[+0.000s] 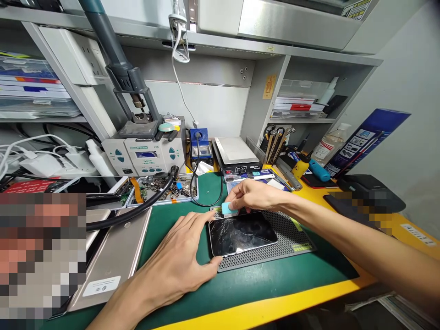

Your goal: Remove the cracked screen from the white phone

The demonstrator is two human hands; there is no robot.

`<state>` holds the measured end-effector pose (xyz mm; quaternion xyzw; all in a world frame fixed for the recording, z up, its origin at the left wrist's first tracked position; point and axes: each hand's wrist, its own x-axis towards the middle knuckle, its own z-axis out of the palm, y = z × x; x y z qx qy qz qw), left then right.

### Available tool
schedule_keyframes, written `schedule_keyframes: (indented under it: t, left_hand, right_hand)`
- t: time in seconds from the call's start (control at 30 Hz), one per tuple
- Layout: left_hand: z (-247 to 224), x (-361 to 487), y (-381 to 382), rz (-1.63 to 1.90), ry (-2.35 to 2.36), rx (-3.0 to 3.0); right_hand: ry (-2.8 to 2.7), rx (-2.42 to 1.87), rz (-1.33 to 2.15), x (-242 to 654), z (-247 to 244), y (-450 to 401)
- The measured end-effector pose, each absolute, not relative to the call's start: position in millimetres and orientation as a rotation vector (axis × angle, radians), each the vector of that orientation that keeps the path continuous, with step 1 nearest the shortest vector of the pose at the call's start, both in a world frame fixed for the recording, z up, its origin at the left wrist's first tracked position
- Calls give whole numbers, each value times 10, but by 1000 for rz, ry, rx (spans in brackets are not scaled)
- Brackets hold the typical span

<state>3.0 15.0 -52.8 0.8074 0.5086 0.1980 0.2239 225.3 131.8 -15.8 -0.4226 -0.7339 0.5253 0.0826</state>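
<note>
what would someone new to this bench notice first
Probably the cracked black phone screen on the grey perforated mat, with the left hand at its left end and the right hand holding a light-blue piece at its far edge. After that, likely the bright yellow tabletop around the green mat, and the tall blue box at the right, leaning by the wall.

Phone screen [242, 233] glossy, glass-like, finely scratched; honeycomb mat [292, 236] matt grey; work mat [254, 291] smooth, matt green.
</note>
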Motion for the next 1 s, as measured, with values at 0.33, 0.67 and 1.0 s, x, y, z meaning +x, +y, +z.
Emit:
schedule_keyframes:
  t: [0.33,0.67,1.0]
  left_hand:
    - [-529,31,126,579,1400,2259]
    - [-581,36,118,676,1337,2377]
    - [-630,60,94,833,1248,2557]
  right_hand:
    - [-2194,-1383,1524,2232,-180,1366]
    - [-2270,-1211,1519,2301,-74,1312]
    - [-2368,-933,765,2404,-160,803]
